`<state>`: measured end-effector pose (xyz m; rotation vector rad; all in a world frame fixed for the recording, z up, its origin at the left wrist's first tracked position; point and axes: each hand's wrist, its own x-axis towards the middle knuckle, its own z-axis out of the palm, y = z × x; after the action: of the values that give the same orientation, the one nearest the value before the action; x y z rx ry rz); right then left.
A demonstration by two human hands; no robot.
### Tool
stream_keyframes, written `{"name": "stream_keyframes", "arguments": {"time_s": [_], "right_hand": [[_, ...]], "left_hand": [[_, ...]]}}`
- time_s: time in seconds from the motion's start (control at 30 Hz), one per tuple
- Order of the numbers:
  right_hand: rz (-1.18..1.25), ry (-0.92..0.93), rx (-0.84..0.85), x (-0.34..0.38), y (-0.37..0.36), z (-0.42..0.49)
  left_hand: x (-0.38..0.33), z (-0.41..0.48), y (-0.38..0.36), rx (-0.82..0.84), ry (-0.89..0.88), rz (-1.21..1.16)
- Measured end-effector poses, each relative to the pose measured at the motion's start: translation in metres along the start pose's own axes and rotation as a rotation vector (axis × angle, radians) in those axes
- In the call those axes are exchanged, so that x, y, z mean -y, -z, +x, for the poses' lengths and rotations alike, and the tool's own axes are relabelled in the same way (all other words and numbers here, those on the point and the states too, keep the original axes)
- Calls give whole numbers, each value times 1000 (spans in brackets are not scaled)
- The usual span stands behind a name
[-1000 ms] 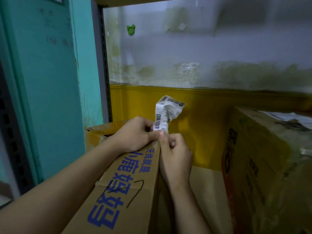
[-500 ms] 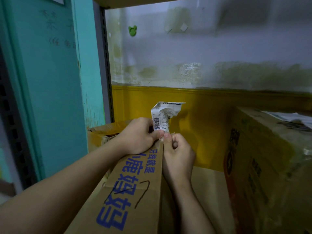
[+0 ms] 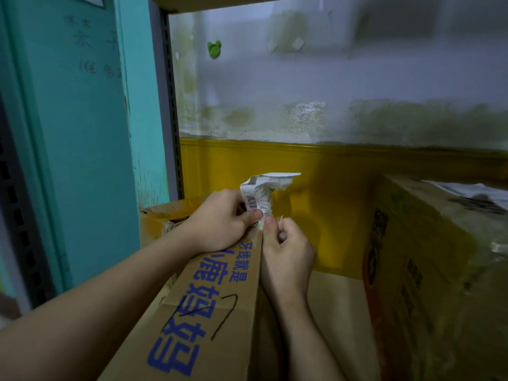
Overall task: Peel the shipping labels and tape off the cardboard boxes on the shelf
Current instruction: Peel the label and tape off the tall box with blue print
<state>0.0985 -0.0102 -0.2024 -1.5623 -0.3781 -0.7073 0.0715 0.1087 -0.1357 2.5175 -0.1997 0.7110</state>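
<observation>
Stained grey wall (image 3: 343, 78) with a yellow band (image 3: 330, 166) along its foot backs the shelf (image 3: 338, 303) where we work. Left of the blue-printed box (image 3: 209, 312) stand a teal panel (image 3: 82, 133) and a dark slotted post (image 3: 171, 105). Our left hand (image 3: 220, 221) rests on the box's far top corner, fingers curled, thumb and forefinger pinching the shipping label (image 3: 261, 193). The label stands crumpled above that corner, barcode facing us, its lower end at the box's edge. Just right of the box, against its side, our right hand (image 3: 286, 251) is curled tight, thumb tip pinching the label's foot. Further right, apart from the box, sits a second carton (image 3: 426, 270) with papers (image 3: 472, 189) on top.
</observation>
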Motion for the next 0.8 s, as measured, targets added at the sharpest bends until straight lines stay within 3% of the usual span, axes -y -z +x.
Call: {"name": "stream_keyframes", "arguments": {"time_s": [0.8], "right_hand": [[-55, -24, -9, 3, -1, 0]], "left_hand": [[-5, -4, 0, -89, 9, 40]]}}
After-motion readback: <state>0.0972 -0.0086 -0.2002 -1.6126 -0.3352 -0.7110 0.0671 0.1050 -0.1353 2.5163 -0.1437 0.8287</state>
